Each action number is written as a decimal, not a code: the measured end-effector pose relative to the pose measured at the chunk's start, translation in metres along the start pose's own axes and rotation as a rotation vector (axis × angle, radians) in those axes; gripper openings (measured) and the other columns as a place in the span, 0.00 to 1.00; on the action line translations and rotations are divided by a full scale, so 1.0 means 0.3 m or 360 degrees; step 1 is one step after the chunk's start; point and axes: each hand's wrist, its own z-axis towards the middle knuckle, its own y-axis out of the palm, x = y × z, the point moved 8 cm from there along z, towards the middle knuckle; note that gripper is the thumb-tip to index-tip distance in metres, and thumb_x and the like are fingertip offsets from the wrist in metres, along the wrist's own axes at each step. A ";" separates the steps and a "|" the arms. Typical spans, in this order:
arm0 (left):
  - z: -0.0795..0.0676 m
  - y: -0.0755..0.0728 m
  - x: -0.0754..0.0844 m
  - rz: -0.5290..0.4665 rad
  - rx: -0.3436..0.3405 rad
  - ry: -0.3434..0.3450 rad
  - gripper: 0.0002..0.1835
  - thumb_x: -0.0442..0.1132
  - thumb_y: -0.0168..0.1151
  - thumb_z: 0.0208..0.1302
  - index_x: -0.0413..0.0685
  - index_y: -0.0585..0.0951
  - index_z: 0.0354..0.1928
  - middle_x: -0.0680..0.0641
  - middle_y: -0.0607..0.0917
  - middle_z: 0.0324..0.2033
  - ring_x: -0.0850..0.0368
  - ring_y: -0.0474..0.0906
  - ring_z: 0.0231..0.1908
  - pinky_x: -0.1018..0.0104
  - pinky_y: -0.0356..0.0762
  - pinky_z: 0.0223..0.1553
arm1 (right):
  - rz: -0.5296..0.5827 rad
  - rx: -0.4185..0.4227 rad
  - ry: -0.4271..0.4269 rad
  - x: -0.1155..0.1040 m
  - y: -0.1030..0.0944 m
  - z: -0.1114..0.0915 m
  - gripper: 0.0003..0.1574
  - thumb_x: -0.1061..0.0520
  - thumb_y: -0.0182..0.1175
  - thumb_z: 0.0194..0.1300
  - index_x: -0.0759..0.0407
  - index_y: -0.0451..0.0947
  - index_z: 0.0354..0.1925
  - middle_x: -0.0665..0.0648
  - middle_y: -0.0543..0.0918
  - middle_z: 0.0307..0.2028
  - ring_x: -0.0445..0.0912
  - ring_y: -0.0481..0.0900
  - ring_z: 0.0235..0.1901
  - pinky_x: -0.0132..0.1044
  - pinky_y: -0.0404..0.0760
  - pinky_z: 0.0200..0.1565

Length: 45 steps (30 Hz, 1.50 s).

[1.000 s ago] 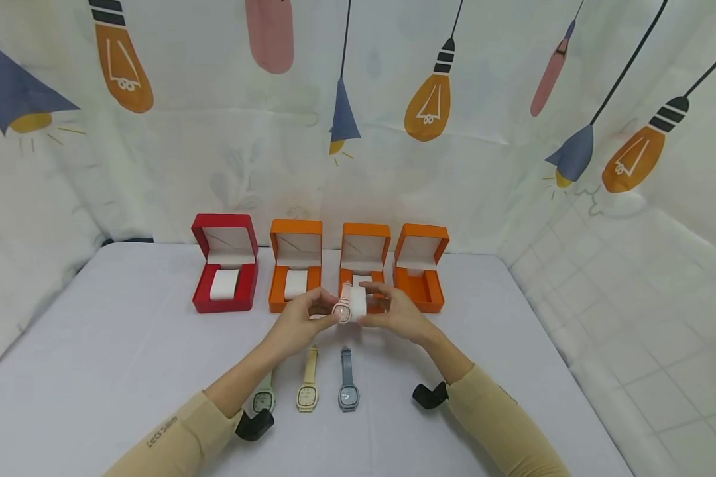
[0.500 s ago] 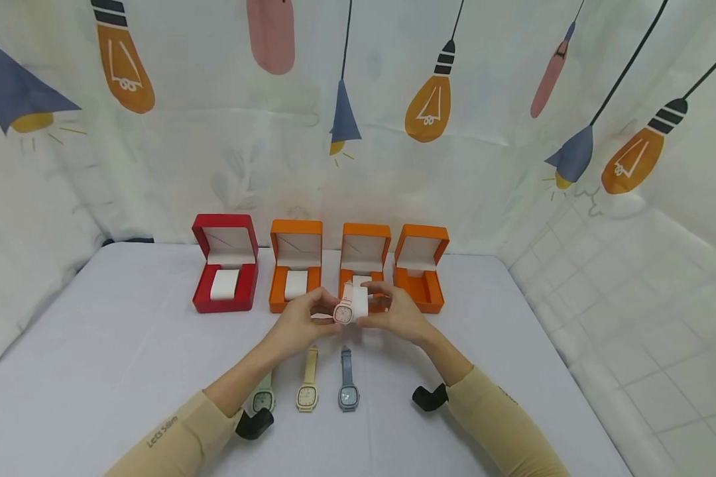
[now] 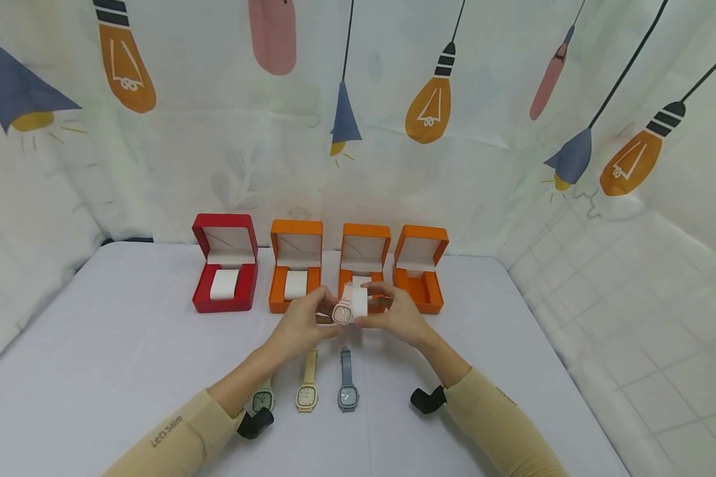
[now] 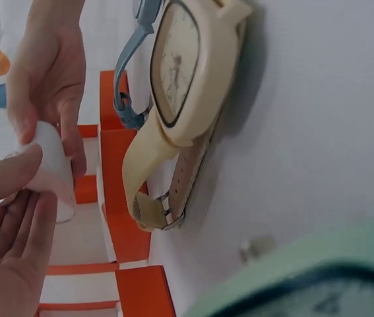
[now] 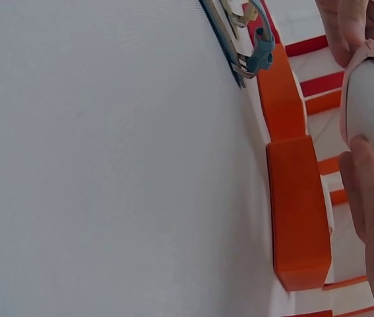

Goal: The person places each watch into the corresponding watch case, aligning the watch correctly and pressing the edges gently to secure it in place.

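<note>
Both hands meet in front of the boxes, around a pink watch (image 3: pixel 343 313) that sits on a white watch cushion (image 3: pixel 360 303). My right hand (image 3: pixel 401 317) grips the cushion from the right, thumb below and fingers above. From the other side my left hand (image 3: pixel 301 323) pinches the pink watch by its edge. In the left wrist view, the left thumb lies over the cushion (image 4: pixel 53 158), fingers underneath. The right wrist view shows the pink strap (image 5: pixel 345 109) passing round the cushion's end. Nearer me lie a yellow watch (image 3: pixel 307 396), a blue watch (image 3: pixel 348 395) and a partly covered green watch (image 3: pixel 264 399).
Along the back stand a red box (image 3: pixel 223 220) and three orange boxes, all with raised lids. White cushions show in all but the rightmost orange box (image 3: pixel 417 288). A printed curtain (image 3: pixel 215 146) hangs behind the white-covered table (image 3: pixel 125 344).
The left hand's fingers have shifted and spread a little at the watch, its thumb lower now. The right hand keeps the cushion in nearly the same place.
</note>
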 end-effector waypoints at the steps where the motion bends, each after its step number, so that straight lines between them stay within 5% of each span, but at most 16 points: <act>1: 0.000 0.001 0.004 0.0028 0.0019 0.0010 0.23 0.24 0.78 0.52 0.45 0.77 0.46 0.51 0.84 0.41 0.53 0.84 0.44 0.61 0.85 0.47 | -0.0003 0.0009 0.0000 0.000 -0.001 0.001 0.43 0.48 0.80 0.54 0.51 0.76 0.65 0.52 0.79 0.59 0.52 0.79 0.55 0.50 0.82 0.55; 23: -0.006 0.003 0.044 0.0228 0.0248 0.0185 0.23 0.25 0.76 0.55 0.45 0.73 0.45 0.48 0.85 0.41 0.50 0.83 0.46 0.50 0.82 0.54 | 0.0048 0.0026 -0.0032 -0.021 0.009 0.014 0.44 0.48 0.80 0.55 0.50 0.74 0.67 0.51 0.81 0.57 0.51 0.81 0.53 0.46 0.84 0.51; 31: -0.015 0.003 0.044 0.0290 0.0288 0.0191 0.22 0.26 0.75 0.56 0.46 0.73 0.46 0.50 0.83 0.41 0.53 0.80 0.42 0.56 0.84 0.49 | 0.0085 0.0023 -0.0030 -0.030 0.018 0.016 0.44 0.48 0.80 0.55 0.52 0.75 0.66 0.52 0.81 0.57 0.51 0.81 0.53 0.45 0.84 0.51; 38: -0.019 0.003 0.050 0.0353 0.0341 0.0214 0.22 0.27 0.75 0.55 0.44 0.72 0.45 0.50 0.80 0.36 0.56 0.75 0.34 0.65 0.81 0.34 | 0.0115 0.0030 -0.0041 -0.041 0.024 0.014 0.43 0.49 0.80 0.56 0.53 0.75 0.66 0.53 0.81 0.56 0.51 0.82 0.52 0.45 0.84 0.51; 45: -0.021 -0.004 0.057 0.0334 0.0384 0.0210 0.22 0.28 0.75 0.55 0.43 0.72 0.46 0.49 0.81 0.38 0.54 0.77 0.35 0.62 0.84 0.38 | 0.0135 0.0061 -0.0059 -0.047 0.023 0.018 0.40 0.52 0.80 0.56 0.52 0.76 0.65 0.53 0.81 0.56 0.52 0.82 0.51 0.45 0.84 0.52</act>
